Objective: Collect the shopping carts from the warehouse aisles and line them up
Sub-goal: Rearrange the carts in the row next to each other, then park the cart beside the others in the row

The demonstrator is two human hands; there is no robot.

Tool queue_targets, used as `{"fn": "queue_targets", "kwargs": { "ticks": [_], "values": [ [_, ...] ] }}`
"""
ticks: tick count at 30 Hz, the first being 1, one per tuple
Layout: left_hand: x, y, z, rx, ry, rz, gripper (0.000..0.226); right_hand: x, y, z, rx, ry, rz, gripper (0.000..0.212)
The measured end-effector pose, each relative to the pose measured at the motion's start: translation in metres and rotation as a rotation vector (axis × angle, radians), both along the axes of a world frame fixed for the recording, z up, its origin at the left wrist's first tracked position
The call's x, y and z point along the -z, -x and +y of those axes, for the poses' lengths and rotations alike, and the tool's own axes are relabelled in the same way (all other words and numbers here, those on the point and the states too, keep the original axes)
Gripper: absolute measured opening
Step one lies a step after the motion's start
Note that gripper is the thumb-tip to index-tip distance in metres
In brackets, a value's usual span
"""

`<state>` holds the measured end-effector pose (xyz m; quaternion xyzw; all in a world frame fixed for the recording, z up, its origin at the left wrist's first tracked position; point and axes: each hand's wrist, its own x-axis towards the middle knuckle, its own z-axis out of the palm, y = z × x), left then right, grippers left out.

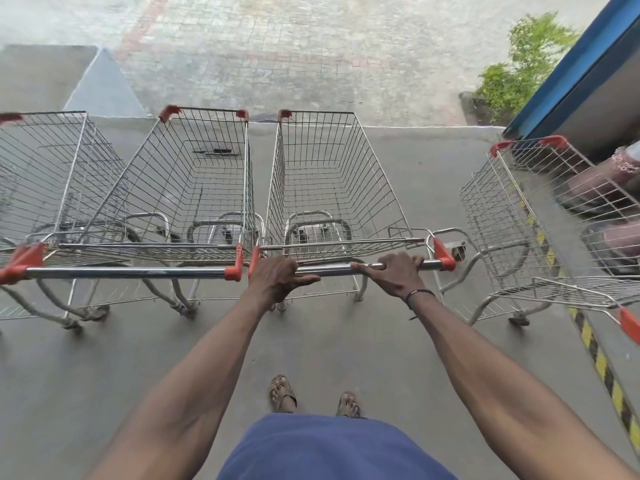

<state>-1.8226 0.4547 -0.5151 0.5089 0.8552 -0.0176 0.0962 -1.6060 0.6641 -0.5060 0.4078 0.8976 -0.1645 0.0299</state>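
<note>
From the head camera, both hands grasp the chrome handle bar [332, 268] of a silver wire shopping cart with red corner caps [332, 178]: the left hand [278, 275] curls over its left end, the right hand [398, 271] wraps its right part. It stands on smooth grey concrete floor [104, 368] just beside a matching second cart [187, 181]; a third [52, 171] stands farther left, a fourth [540, 216] apart near the blue wall [568, 74] and the yellow-black hazard stripe [602, 368]. Paving bricks [294, 53] lie beyond.
</note>
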Motion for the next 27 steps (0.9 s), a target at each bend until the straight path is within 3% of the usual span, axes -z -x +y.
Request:
{"fn": "queue_targets", "kwargs": {
  "ticks": [11,15,21,25,27],
  "values": [
    [0.003,0.002,-0.002,0.011,-0.011,-0.06,0.105,0.002,-0.006,0.003,-0.051,0.042,0.025,0.079],
    [-0.005,-0.002,-0.004,0.02,-0.057,-0.118,0.083,0.001,-0.019,0.009,-0.048,0.101,0.166,0.058],
    [-0.031,-0.038,0.038,0.164,-0.292,-0.136,0.058,-0.018,-0.055,0.016,0.029,-0.013,0.359,0.042],
    [-0.056,-0.086,0.088,0.241,-0.388,-0.225,0.047,-0.037,-0.103,0.03,0.107,-0.009,0.407,0.054],
    [-0.066,-0.117,0.111,0.251,-0.444,-0.29,0.042,-0.046,-0.137,0.042,0.135,-0.026,0.442,0.05]
  ]
}}
